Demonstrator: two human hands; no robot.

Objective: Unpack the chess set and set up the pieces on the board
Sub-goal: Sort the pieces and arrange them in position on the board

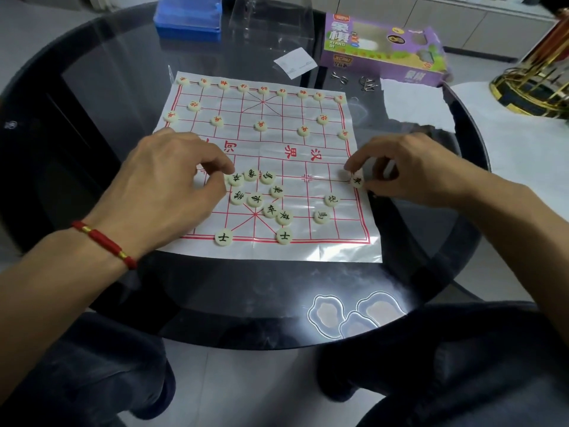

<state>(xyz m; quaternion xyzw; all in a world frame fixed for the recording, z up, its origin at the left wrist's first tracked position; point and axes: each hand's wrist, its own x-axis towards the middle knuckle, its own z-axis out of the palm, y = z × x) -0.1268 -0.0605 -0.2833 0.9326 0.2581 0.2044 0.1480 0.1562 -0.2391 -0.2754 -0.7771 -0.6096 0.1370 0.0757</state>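
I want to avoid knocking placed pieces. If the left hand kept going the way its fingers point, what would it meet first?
The left hand points right across the board. Its fingertips are already at the nearest black piece of the loose cluster, so it would likely push that one first, then its neighbour.

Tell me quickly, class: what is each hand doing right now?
Left hand: fingers pinch a black-marked piece in the loose cluster.
Right hand: fingers pinch a black-marked piece at the board's right edge.

The left hand hides the board's near-left squares, and the purple box print is blurred.
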